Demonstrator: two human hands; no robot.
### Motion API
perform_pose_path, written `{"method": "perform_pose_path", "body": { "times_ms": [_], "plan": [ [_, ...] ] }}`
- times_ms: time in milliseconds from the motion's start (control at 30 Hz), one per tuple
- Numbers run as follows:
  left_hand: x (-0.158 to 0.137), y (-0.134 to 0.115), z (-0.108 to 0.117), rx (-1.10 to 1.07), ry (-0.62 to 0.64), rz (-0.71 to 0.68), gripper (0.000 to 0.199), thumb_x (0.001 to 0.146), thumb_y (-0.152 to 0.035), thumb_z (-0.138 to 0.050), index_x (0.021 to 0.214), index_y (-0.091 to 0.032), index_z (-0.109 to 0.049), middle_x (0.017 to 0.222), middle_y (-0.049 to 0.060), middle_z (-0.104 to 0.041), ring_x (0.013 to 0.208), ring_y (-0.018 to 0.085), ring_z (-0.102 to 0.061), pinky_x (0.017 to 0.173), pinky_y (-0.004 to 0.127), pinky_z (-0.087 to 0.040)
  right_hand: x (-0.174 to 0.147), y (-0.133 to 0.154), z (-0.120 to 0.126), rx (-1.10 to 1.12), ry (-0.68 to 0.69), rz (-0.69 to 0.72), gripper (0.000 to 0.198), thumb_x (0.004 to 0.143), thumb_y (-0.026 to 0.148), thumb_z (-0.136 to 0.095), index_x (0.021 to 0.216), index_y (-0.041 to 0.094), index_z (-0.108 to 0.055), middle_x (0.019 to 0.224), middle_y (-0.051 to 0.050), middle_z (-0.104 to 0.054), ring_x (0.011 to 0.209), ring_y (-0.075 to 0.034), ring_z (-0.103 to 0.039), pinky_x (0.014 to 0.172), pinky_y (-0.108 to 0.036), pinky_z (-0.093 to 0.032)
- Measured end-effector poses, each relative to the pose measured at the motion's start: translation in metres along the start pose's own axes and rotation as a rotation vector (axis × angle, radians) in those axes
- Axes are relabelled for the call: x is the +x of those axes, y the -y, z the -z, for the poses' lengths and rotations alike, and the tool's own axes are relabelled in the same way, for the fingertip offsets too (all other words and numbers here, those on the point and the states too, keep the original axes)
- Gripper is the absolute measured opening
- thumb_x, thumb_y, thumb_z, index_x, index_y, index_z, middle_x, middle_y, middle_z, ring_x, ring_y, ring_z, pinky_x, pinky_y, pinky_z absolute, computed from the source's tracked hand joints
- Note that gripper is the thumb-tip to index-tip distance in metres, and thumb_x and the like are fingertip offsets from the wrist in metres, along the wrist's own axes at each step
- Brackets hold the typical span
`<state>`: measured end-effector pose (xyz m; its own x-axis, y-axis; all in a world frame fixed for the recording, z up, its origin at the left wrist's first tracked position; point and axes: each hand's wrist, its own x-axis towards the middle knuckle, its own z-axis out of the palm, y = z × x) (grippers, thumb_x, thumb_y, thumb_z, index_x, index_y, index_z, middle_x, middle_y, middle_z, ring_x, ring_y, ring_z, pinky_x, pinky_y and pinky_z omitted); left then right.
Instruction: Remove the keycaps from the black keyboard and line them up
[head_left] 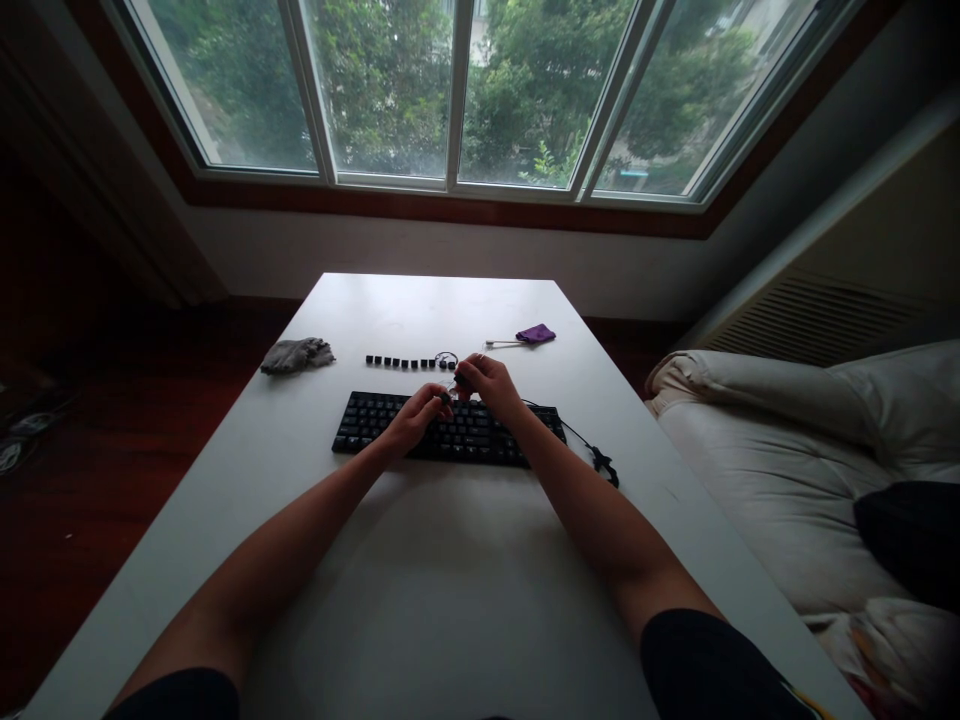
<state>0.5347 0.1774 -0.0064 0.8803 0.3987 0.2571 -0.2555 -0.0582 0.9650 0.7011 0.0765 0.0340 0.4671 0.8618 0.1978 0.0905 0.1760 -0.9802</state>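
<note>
Fingers (pixel 433 394) pinched nearly closed, both hands, over keyboard's far edge. Left hand (pixel 415 415) grips small black piece (pixel 445 398); right hand (pixel 487 380) grips dark piece (pixel 460 379), too small to identify. White table (pixel 450 570) under everything. Black keyboard (pixel 465 437) lies beneath hands, cable (pixel 602 463) bundled off right end. Grey cloth (pixel 297 355) crumpled left. Purple cloth (pixel 535 334) far right, thin stick (pixel 502 344) running up to it. Black keycaps (pixel 405 363) in row beyond keyboard, thin loop (pixel 447 353) at row's right end.

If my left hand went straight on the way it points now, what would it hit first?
Probably your right hand, or the small dark piece in its grasp, just beyond your left hand; depth there is hard to judge.
</note>
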Motion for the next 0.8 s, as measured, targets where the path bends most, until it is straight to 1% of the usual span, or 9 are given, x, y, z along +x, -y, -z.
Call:
{"method": "perform_pose_path", "body": {
  "times_ms": [133,267,400,533,600,700,800],
  "plan": [
    [-0.001,-0.001,-0.002,-0.078,0.03,0.026,0.039,0.093,-0.054,-0.062,0.109,-0.018,-0.06,0.096,0.006,-0.066,0.087,0.018,-0.063,0.084,0.034,-0.051,0.0,-0.001,-0.003,0.017,-0.032,-0.018,0.055,0.078,0.072,-0.071,0.084,0.018,-0.063,0.065,-0.001,-0.068,0.05,-0.014,-0.062,0.048,-0.025,-0.052],
    [0.001,0.006,0.0,-0.145,0.012,0.065,0.038,0.091,-0.053,-0.065,0.107,-0.019,-0.061,0.099,0.005,-0.065,0.083,0.016,-0.062,0.079,0.031,-0.051,-0.003,0.001,-0.006,-0.037,-0.075,0.023,0.053,0.079,0.07,-0.07,0.083,0.019,-0.062,0.064,-0.002,-0.069,0.05,-0.014,-0.062,0.048,-0.025,-0.052],
    [0.003,0.013,0.004,-0.147,-0.062,0.091,0.032,0.09,-0.046,-0.068,0.106,-0.019,-0.064,0.092,0.003,-0.065,0.079,0.014,-0.061,0.076,0.028,-0.05,-0.008,0.003,-0.009,-0.146,-0.113,0.094,0.047,0.084,0.067,-0.068,0.085,0.02,-0.063,0.064,-0.001,-0.069,0.051,-0.015,-0.064,0.051,-0.026,-0.052],
    [0.005,0.015,0.005,-0.113,-0.139,0.094,0.034,0.085,-0.041,-0.072,0.111,-0.02,-0.067,0.107,0.005,-0.068,0.084,0.015,-0.063,0.076,0.028,-0.051,-0.012,0.005,-0.012,-0.295,-0.147,0.179,0.043,0.087,0.064,-0.065,0.086,0.021,-0.064,0.066,-0.001,-0.07,0.056,-0.016,-0.067,0.056,-0.027,-0.055],
    [0.005,0.012,0.004,-0.112,-0.149,0.077,0.038,0.084,-0.039,-0.073,0.116,-0.02,-0.066,0.109,0.006,-0.069,0.086,0.015,-0.064,0.079,0.029,-0.051,-0.014,0.005,-0.013,-0.316,-0.159,0.197,0.042,0.089,0.063,-0.063,0.086,0.022,-0.064,0.065,-0.001,-0.069,0.056,-0.016,-0.067,0.057,-0.027,-0.055],
    [0.004,0.007,0.003,-0.094,-0.154,0.037,0.046,0.083,-0.037,-0.075,0.124,-0.022,-0.062,0.106,0.005,-0.07,0.092,0.016,-0.065,0.085,0.031,-0.05,-0.013,0.005,-0.015,-0.297,-0.196,0.172,0.042,0.09,0.063,-0.062,0.084,0.022,-0.064,0.063,-0.001,-0.069,0.054,-0.016,-0.066,0.054,-0.026,-0.054],
    [0.003,0.003,0.003,-0.065,-0.162,0.014,0.049,0.082,-0.038,-0.076,0.127,-0.023,-0.061,0.106,0.004,-0.071,0.097,0.018,-0.065,0.088,0.032,-0.049,-0.011,0.003,-0.016,-0.25,-0.231,0.116,0.044,0.088,0.065,-0.063,0.082,0.021,-0.063,0.061,-0.001,-0.068,0.051,-0.015,-0.065,0.05,-0.025,-0.052]
  ]
}}
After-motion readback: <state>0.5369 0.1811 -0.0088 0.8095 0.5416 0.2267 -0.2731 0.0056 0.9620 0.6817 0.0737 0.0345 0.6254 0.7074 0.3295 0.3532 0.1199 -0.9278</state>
